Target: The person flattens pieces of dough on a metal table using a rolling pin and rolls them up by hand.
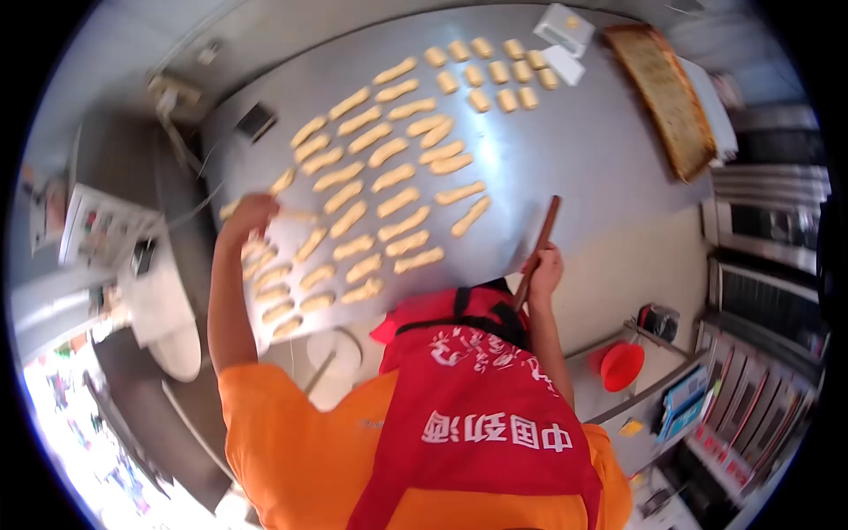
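Note:
My left hand is over the left part of the metal table, with its fingers closed at one end of a pale dough strip. Elongated dough pieces lie in rows across the table's left and middle, and shorter dough pieces sit in rows at the back. At the front edge, my right hand is wrapped round a brown wooden rolling pin, which points up and away from my body.
The metal table holds a dark phone-like object at back left, a digital scale at the back, and a long browned tray at right. A red bowl stands on a shelf below right.

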`<state>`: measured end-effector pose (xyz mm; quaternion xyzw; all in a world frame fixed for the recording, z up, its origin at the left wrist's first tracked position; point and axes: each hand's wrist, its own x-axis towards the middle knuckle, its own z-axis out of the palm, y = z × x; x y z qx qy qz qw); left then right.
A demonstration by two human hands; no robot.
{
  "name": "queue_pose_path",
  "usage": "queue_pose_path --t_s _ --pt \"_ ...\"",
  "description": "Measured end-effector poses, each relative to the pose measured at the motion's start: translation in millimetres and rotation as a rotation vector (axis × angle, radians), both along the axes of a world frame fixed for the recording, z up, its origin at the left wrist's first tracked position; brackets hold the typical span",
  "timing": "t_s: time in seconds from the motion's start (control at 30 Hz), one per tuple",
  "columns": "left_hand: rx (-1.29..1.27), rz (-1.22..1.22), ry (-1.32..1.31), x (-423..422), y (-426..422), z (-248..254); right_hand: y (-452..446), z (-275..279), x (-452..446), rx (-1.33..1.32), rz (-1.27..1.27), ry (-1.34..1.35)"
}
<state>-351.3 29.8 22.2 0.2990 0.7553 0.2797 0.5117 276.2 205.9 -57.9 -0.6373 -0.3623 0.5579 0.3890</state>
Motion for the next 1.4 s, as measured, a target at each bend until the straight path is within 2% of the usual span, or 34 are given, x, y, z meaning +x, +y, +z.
queue_pose_path --t_s 0.03,0.07,0.13,0.2,0.3,0.43,0.53,0.57,0.7,0.83,0.9,0.97,1.1,1.17,1.23,1.33,1.4 --pt "-0.089 0.018 0.127 32 25 53 2 1 4 0.006 -0.015 0.004" --pt "-0.031 0.000 0.123 52 39 88 2 -5 11 0.006 -0.025 0.068" --pt "0.015 -0.064 0.161 83 57 125 0 -5 11 -0.012 -0.038 0.089" --pt "-0.007 -0.150 0.246 108 82 141 3 -4 19 -0.022 -0.046 0.085" --pt "0.092 -0.089 0.143 132 112 145 8 -3 24 -0.034 -0.012 0.112" --pt "0.279 -0.052 0.134 166 139 184 14 11 29 -0.003 -0.030 0.112" --pt "0.403 -0.070 0.031 209 176 194 17 3 39 0.015 -0.026 -0.004" --pt "0.441 -0.072 0.004 224 192 192 18 8 38 -0.043 -0.075 0.073" --pt "0.638 -0.096 -0.044 306 258 163 27 15 43 -0.076 -0.135 0.195" --pt "0.687 0.032 -0.130 385 297 111 30 23 52 -0.039 -0.137 0.203" --pt "0.679 0.107 -0.155 426 290 72 28 25 58 -0.050 -0.162 0.196" --pt "0.651 0.131 -0.045 460 271 6 24 25 64 -0.067 -0.193 0.192" --pt "0.338 -0.080 0.199 501 198 -104 13 14 79 -0.113 -0.239 0.195" --pt "0.160 -0.201 0.253 506 181 -103 10 12 88 -0.123 -0.248 0.187" --pt "-0.051 -0.300 0.261 502 187 -67 7 12 91 -0.125 -0.246 0.174" --pt "0.475 -0.516 0.690 495 197 -97 8 9 97 -0.161 -0.250 0.180" --pt "0.706 -0.671 0.806 494 236 -111 9 15 98 -0.182 -0.234 0.200"
